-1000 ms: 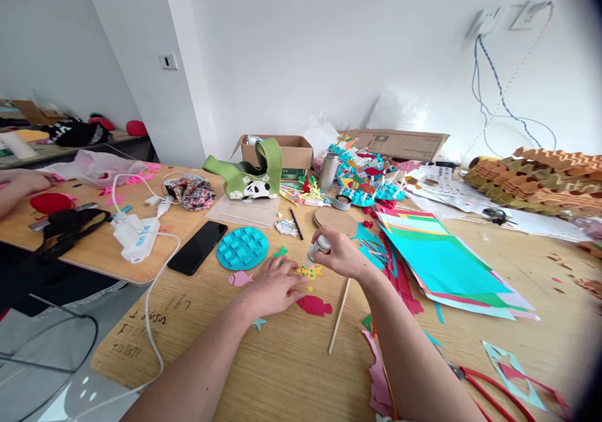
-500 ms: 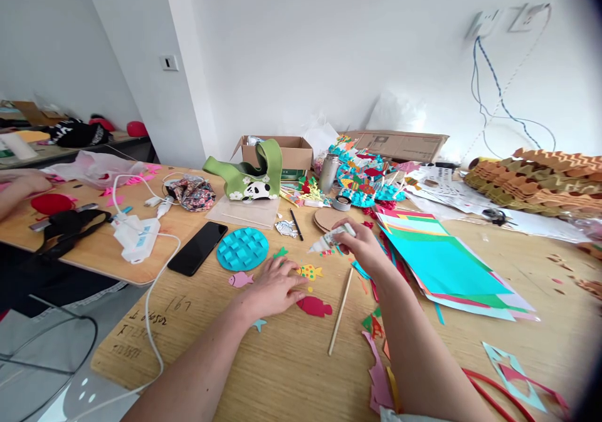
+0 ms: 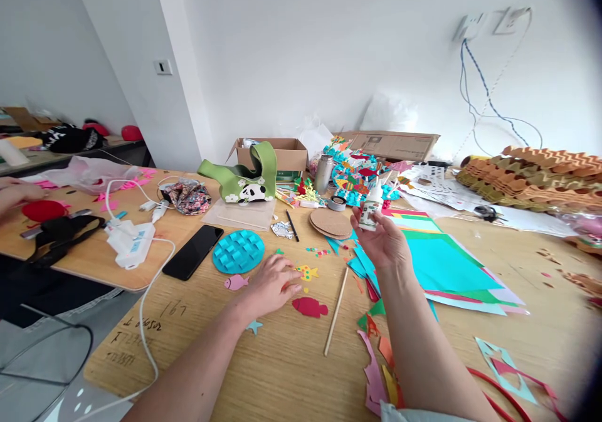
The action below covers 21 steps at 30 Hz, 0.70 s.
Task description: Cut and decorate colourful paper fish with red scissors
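Observation:
My right hand (image 3: 382, 240) holds a small white glue bottle (image 3: 372, 204) upright, lifted above the stack of coloured paper sheets (image 3: 446, 262). My left hand (image 3: 271, 282) rests on the wooden table (image 3: 282, 372), fingers pressed on or beside a small yellow paper fish (image 3: 309, 273). A red paper fish (image 3: 310, 307) lies just below it, a pink paper fish (image 3: 236, 282) to its left. A thin wooden stick (image 3: 335, 311) lies between my hands. A blue woven paper disc (image 3: 237, 251) sits beyond my left hand.
A black phone (image 3: 193, 260), a white power strip (image 3: 128, 243) with cables, a green panda bag (image 3: 244, 180), a cardboard box (image 3: 282, 153), a cork disc (image 3: 331, 223) and a heap of paper crafts crowd the table. Another person's hand (image 3: 14, 193) is at far left. Red scissors (image 3: 512, 387) lie at right.
My right hand has lifted the glue bottle away from the yellow fish, moved it right and up, and turned it upright. My left hand has stayed put.

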Each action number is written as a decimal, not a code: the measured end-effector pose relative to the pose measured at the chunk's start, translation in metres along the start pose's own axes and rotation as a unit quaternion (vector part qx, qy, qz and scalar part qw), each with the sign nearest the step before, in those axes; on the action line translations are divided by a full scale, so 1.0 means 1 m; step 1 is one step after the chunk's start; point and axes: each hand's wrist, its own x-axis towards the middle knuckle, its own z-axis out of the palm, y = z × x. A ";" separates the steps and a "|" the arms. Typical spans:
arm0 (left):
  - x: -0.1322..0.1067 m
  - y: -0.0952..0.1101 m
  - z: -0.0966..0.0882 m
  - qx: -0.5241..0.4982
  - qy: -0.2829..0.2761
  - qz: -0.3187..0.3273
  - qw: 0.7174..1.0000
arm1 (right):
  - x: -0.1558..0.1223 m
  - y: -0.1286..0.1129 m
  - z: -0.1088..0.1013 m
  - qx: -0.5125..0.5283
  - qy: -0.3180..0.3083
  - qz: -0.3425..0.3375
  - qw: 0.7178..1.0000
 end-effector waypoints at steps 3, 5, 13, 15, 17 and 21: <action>0.003 -0.002 0.000 -0.013 0.049 -0.016 0.999 | 0.002 0.004 -0.001 -0.051 0.008 -0.018 0.998; 0.005 -0.003 0.000 -0.020 0.073 -0.032 0.997 | 0.003 0.008 0.000 -0.081 0.002 -0.022 0.996; 0.007 -0.006 0.002 0.001 0.121 -0.065 0.990 | -0.001 0.045 0.004 -0.213 -0.012 -0.024 0.977; 0.007 -0.006 0.002 0.007 0.119 -0.064 0.991 | 0.001 0.056 0.006 -0.247 -0.014 -0.017 0.969; 0.007 -0.005 0.003 0.009 0.116 -0.060 0.991 | 0.006 0.066 0.009 -0.284 -0.016 -0.012 0.959; 0.007 -0.003 0.002 -0.001 0.115 -0.051 0.992 | 0.021 0.082 0.018 -0.353 -0.029 -0.003 0.935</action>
